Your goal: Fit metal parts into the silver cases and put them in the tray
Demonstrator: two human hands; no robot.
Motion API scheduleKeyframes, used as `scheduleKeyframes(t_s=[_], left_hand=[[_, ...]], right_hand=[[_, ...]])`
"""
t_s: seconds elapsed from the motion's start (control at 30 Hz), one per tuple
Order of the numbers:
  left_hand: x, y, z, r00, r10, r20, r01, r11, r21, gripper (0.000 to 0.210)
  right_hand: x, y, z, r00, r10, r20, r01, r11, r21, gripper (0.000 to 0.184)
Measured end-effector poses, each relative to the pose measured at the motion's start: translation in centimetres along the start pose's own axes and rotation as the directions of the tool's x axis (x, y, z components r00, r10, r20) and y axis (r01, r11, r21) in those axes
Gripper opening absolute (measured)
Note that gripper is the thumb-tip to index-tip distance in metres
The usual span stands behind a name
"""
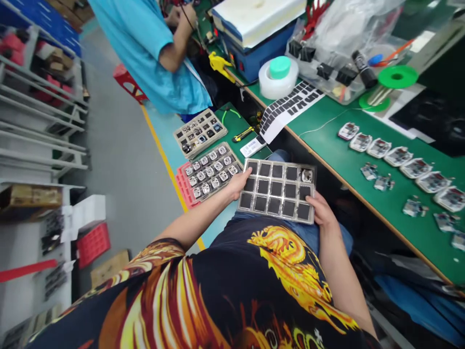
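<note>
Over my lap I hold a clear plastic compartment tray [275, 188], its cells lined with black squares. One small white-rimmed part [307, 175] sits in its far right corner cell. My left hand [240, 183] is closed on the tray's left edge, thumb on top. On the right edge my right hand [321, 207] grips it the same way; the fingers of both hands are partly hidden beneath. Just left of it, a second tray [210, 172] full of small white-rimmed parts rests on a red tray [184, 190].
Another parts tray [199, 132] lies farther off, near a yellow cutter [243, 134] and a white device [253, 145]. On the green bench [323, 140] stand several circuit assemblies [398, 156], a green wire spool [397, 76] and a label sheet [288, 109]. A co-worker in blue [145, 53] sits ahead.
</note>
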State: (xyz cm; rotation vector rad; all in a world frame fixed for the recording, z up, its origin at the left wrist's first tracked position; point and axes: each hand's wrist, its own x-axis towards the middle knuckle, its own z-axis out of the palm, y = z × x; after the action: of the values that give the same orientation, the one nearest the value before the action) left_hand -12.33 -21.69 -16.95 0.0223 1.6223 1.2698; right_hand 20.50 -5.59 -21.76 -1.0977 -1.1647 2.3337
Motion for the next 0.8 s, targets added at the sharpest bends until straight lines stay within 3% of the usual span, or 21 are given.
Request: scheduleKeyframes(t_s=[0.1,0.6,0.8], left_hand=[[-0.4,0.3,0.0,0.994,0.004,-0.113,-0.003,1.0,0.008,0.073],[-0.3,0.0,0.5,0.977,-0.039,-0.211,0.047,0.998,0.033,0.052],[-0.8,1.5,-1.5,0.968,-0.009,-0.251,0.007,1.0,-0.006,0.049]], right_hand=[[0.2,0.1,0.3,1.0,-0.014,-0.004,0.014,1.0,-0.013,0.06],[0.0,1.1,0.7,1.0,-0.015,-0.022,0.017,0.992,0.123,0.053],[0.1,1.3,0.4,0.996,-0.024,0.086,0.012,0.99,0.142,0.066]])
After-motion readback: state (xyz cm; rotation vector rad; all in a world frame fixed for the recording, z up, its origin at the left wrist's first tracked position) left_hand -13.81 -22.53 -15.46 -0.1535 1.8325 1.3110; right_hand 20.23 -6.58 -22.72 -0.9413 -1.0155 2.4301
